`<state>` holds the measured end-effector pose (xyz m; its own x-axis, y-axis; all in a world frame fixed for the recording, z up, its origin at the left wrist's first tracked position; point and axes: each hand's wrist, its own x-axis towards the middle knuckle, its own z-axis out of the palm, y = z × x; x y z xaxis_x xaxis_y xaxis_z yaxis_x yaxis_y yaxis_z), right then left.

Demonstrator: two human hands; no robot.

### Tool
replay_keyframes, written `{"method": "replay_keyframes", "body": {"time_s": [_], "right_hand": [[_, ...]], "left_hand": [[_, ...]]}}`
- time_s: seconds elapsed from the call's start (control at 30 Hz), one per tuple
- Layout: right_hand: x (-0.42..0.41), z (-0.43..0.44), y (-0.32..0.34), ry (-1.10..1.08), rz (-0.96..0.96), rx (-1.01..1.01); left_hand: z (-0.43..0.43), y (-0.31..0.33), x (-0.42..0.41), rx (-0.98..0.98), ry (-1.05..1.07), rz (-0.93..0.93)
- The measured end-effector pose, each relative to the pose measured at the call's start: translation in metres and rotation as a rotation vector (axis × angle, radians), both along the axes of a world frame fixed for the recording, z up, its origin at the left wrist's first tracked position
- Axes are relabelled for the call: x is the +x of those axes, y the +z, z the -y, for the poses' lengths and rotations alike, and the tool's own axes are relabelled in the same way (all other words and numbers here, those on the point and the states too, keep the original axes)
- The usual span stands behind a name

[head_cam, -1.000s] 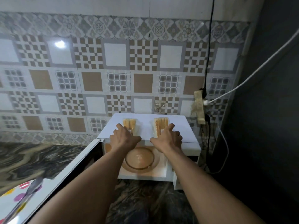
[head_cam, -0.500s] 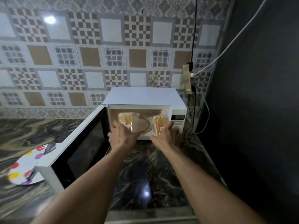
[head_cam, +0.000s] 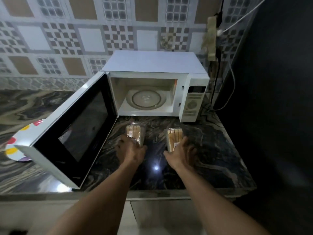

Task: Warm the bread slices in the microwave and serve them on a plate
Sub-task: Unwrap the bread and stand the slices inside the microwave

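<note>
Bread packs are sitting low over the counter (head_cam: 211, 150) in front of the open microwave (head_cam: 152, 85): the left hand (head_cam: 131, 150) is gripping the left pack (head_cam: 135, 133), the right hand (head_cam: 183, 151) is gripping the right pack (head_cam: 173, 137), fingers wrapping each. Unwrapping appears to be the step in hand; next, slices are needing to go onto the bare turntable (head_cam: 146, 100). The dotted plate (head_cam: 17, 146) is waiting behind the door (head_cam: 76, 126).

- Patterned tile wall (head_cam: 91, 39) in checks and squares of brown, grey and white runs behind.
- Dark marbled stone tabletop (head_cam: 211, 150) reflects one bright lamp spot.
- A black panel (head_cam: 279, 99) closes the right side.
- Cables (head_cam: 232, 78) hang in the corner.
</note>
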<state>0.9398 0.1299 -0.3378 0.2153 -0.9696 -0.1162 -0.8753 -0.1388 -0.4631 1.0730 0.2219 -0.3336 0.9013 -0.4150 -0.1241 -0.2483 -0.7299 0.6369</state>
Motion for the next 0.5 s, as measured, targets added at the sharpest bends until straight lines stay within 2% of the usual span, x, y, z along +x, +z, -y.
{"method": "replay_keyframes", "body": {"time_s": [0.23,0.5], "right_hand": [[0.002,0.009,-0.040,-0.004,0.003,0.000],[0.014,0.025,-0.049,0.007,-0.032,-0.036]], "left_hand": [[0.015,-0.037,-0.003,-0.019,0.040,-0.002],[0.019,-0.049,0.006,-0.054,0.018,0.078]]}}
